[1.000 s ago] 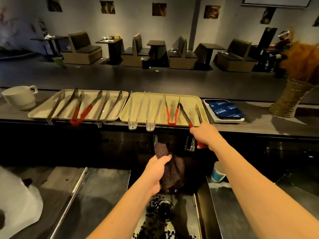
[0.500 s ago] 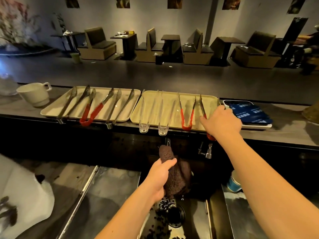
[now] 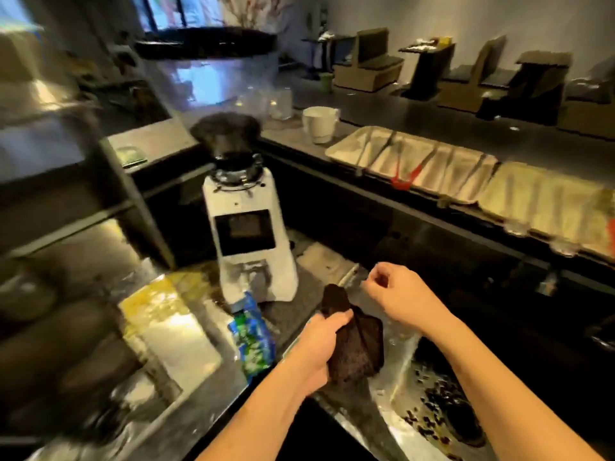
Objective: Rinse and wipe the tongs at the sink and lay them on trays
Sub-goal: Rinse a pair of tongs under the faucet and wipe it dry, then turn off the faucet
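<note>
Two beige trays are seen along the raised counter at about two o'clock from the hands. The nearer-to-left tray [image 3: 346, 151] carries several metal tongs [image 3: 366, 149] and one pair of red-handled tongs [image 3: 404, 179] whose handles hang over its front edge. The second tray [image 3: 499, 197], reaching the right edge of the view at three o'clock, also bears tongs, though blur leaves their number unclear; a red tip shows at the frame edge.

No tongs are held. A dark brown cloth [image 3: 357, 341] is gripped by the left hand [image 3: 324, 344], with fingers and thumb curled round its upper fold, just above the sink [image 3: 396, 390] rim at six o'clock. The right hand [image 3: 397, 294] is held near it at one o'clock from the cloth, fingers loosely curled and grasping nothing that can be made out. Dark debris is scattered in the sink basin at five o'clock.

A white coffee grinder [image 3: 248, 234] stands at eleven o'clock from the hands, a blue-green packet [image 3: 253, 341] lies at its foot, and a white cup [image 3: 319, 123] sits beyond the left tray at twelve o'clock.

The task is judged to be well advanced, possibly complete: many tongs are laid out and none is visible waiting in or beside the sink. Whether more remain elsewhere cannot be told. The cloth is still to be put down or rinsed.
</note>
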`<action>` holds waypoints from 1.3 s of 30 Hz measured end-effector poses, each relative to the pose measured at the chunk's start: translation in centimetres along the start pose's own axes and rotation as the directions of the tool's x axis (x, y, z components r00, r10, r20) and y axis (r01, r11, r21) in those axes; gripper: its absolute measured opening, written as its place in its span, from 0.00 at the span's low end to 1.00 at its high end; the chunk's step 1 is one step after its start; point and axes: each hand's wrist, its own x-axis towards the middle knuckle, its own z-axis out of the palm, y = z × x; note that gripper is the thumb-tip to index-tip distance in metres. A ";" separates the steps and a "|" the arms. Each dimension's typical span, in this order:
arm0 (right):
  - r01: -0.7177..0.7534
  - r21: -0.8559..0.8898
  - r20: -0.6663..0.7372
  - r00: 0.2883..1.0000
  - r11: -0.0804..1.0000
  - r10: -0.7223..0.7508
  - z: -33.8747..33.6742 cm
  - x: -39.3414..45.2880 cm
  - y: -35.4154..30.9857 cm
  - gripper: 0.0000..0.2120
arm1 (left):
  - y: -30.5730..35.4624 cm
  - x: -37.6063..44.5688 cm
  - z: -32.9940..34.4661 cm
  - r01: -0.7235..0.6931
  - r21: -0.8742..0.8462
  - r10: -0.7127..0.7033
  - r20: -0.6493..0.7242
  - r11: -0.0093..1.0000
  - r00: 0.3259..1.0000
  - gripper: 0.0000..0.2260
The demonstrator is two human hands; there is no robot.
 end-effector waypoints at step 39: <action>0.547 0.481 0.612 0.349 0.685 -0.709 54.1 -6.4 -53.1 0.11 | 5.0 -19.7 -70.9 0.352 0.321 0.198 -0.918 0.879 0.342 0.21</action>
